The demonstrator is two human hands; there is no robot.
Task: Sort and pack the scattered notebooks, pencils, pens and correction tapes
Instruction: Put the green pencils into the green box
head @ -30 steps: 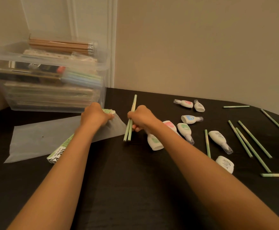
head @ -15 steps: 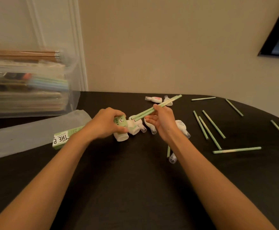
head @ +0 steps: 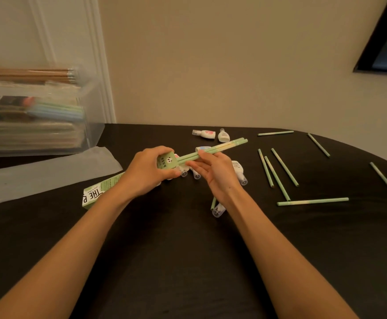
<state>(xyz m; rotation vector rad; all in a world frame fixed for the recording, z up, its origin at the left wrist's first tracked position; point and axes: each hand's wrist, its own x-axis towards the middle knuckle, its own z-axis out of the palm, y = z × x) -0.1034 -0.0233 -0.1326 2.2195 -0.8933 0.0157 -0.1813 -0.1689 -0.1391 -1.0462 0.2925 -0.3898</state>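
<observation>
Now: left hand (head: 144, 171) grips green pencil box (head: 109, 187); right hand (head: 213, 171), fingers extended, pinches two green pencils (head: 222, 147) at box mouth.

My dark desk (head: 187, 261) carries a clear storage bin (head: 93, 127) at the far left, a flat translucent plastic sleeve (head: 50, 173) before it, correction tapes (head: 205, 134) near the middle, and loose green pencils (head: 284, 166) strewn across the right, three of them lying close together.
</observation>
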